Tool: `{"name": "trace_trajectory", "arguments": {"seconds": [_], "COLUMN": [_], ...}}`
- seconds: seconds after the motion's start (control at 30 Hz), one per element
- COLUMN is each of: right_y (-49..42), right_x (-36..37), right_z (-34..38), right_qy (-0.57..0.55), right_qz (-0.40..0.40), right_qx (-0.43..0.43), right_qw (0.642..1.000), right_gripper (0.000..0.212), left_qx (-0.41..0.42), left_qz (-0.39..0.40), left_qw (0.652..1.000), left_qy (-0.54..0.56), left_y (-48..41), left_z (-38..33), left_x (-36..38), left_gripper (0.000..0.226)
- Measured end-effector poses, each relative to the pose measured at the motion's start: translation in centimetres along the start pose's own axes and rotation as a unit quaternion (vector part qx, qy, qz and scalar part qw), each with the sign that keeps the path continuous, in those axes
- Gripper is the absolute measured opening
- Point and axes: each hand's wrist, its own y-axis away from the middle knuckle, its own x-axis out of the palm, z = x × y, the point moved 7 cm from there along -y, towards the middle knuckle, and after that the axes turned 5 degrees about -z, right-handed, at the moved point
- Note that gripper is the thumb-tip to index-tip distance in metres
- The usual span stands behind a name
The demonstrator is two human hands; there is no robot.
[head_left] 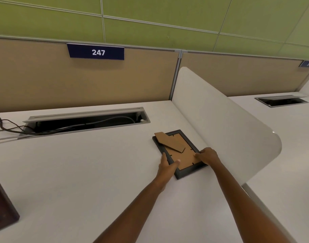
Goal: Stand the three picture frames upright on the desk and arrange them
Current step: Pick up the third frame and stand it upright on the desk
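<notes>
Both hands grip a black picture frame (181, 153) lying face down on the desk (80, 172).

The left hand (166, 164) clasps the frame's left edge, thumb on the cardboard backing; the right hand (207, 155) is closed on the right edge. The stand flap (169, 142) lies nearly flat across the back. The frame sits just beside the white divider (220, 120). A dark brown frame (2, 207) shows at lower left, well apart.

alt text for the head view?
Both hands, left hand and right hand, grip a black picture frame lying face down on a white desk, its cardboard stand folded flat, beside a white divider.
</notes>
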Motion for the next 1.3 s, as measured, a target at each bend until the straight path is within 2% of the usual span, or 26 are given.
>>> {"name": "trace_trajectory", "arguments": {"seconds": [0.07, 0.13, 0.23, 0.3, 0.4, 0.57, 0.63, 0.73, 0.83, 0.9, 0.97, 1.1, 1.2, 1.23, 1.3], "right_y": [0.4, 1.1, 1.9, 2.7, 3.9, 6.4, 7.1, 8.4, 10.0, 11.0, 12.2, 14.3, 15.8, 16.0, 16.2], "right_x": [0.3, 0.5, 0.8, 0.9, 0.9, -1.0, -2.0, -2.5, -2.6, -2.5, -2.1, -1.3, -1.0, -1.1, -1.3], "right_z": [-0.2, 0.0, -0.4, -0.5, -0.6, 1.2, 1.9, 2.6, 3.5, 4.3, 5.1, 7.1, 8.7, 9.1, 9.6], "right_qy": [-0.022, -0.041, -0.071, -0.116, -0.245, -0.378, -0.404, -0.456, -0.5, -0.525, -0.535, -0.541, -0.548, -0.54, -0.494], "right_qz": [0.011, 0.021, 0.026, 0.033, 0.068, 0.132, 0.143, 0.166, 0.192, 0.202, 0.211, 0.242, 0.289, 0.29, 0.25], "right_qx": [0.028, 0.045, 0.076, 0.091, 0.126, 0.127, 0.117, 0.116, 0.116, 0.119, 0.116, 0.098, 0.061, 0.04, -0.018], "right_qw": [0.999, 0.998, 0.994, 0.988, 0.959, 0.907, 0.896, 0.867, 0.837, 0.818, 0.81, 0.799, 0.783, 0.789, 0.833], "right_gripper": [0.038, 0.021, 0.036, 0.039, 0.043, 0.014, 0.014, 0.015, 0.009, 0.006, 0.006, 0.01, 0.024, 0.027, 0.028], "left_qx": [-0.024, -0.027, -0.016, -0.011, -0.015, -0.016, 0.0, 0.068, 0.207, 0.303, 0.36, 0.397, 0.371, 0.358, 0.324], "left_qz": [-0.002, -0.013, -0.041, -0.048, -0.044, -0.045, -0.056, -0.055, -0.056, -0.079, -0.096, -0.117, -0.141, -0.143, -0.134], "left_qw": [0.996, 0.992, 0.991, 0.992, 0.991, 0.973, 0.962, 0.972, 0.977, 0.942, 0.911, 0.904, 0.918, 0.923, 0.936], "left_qy": [0.086, 0.121, 0.123, 0.12, 0.122, 0.226, 0.266, 0.216, 0.019, -0.124, -0.174, -0.104, -0.023, -0.008, 0.042], "left_y": [0.3, 0.4, 0.3, 0.4, 0.7, 1.5, 2.1, 3.3, 4.9, 5.9, 6.9, 8.9, 9.7, 9.9, 10.0], "left_z": [-0.1, 0.0, 0.2, 0.1, -0.1, -0.9, -1.5, -2.7, -4.1, -4.7, -5.3, -6.1, -6.3, -6.4, -6.5], "left_x": [0.1, 0.0, -0.9, -1.4, -2.1, -3.5, -4.5, -6.1, -7.8, -8.8, -9.8, -12.3, -14.2, -14.7, -15.7], "left_gripper": [0.075, 0.077, 0.076, 0.074, 0.072, 0.048, 0.039, 0.03, 0.038, 0.044, 0.039, 0.018, 0.022, 0.021, 0.018]}}
